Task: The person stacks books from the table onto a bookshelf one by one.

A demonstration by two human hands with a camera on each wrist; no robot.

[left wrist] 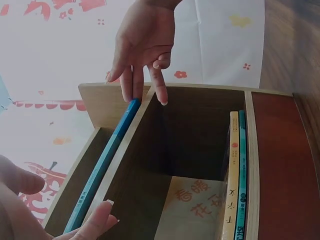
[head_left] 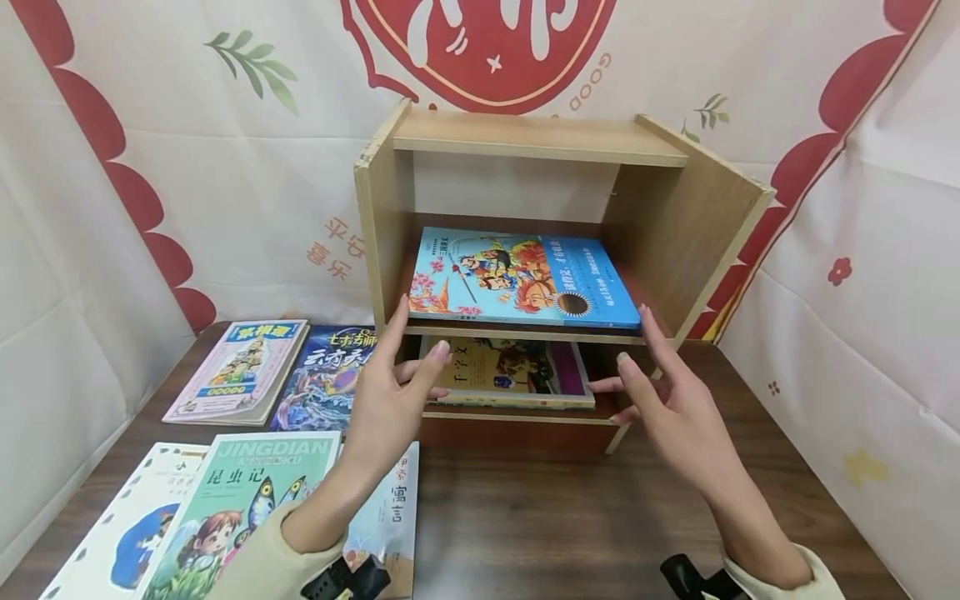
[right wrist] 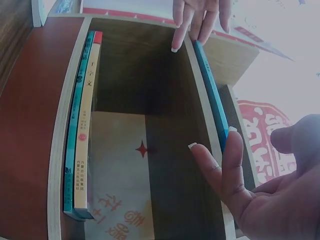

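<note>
A blue picture book (head_left: 517,279) lies flat on the upper level of a small wooden bookshelf (head_left: 540,140), its spine along the shelf board's front edge. My left hand (head_left: 386,400) has its index fingertip at the book's front left corner, and my right hand (head_left: 678,417) has fingertips at the front right corner. Both hands have extended, spread fingers. In the right wrist view, the right index fingertip meets the blue spine (right wrist: 212,92). On the level below, a yellow-spined book (right wrist: 86,125) lies over a teal-spined book (right wrist: 75,150).
Left of the bookshelf lie a pink-bordered book (head_left: 236,371) and a dark blue book (head_left: 318,375). Nearer, a green book (head_left: 243,508) overlaps a white book (head_left: 135,517), with another pale book (head_left: 390,517) partly behind the left forearm. Printed white cloth (head_left: 285,192) surrounds the table (head_left: 525,525).
</note>
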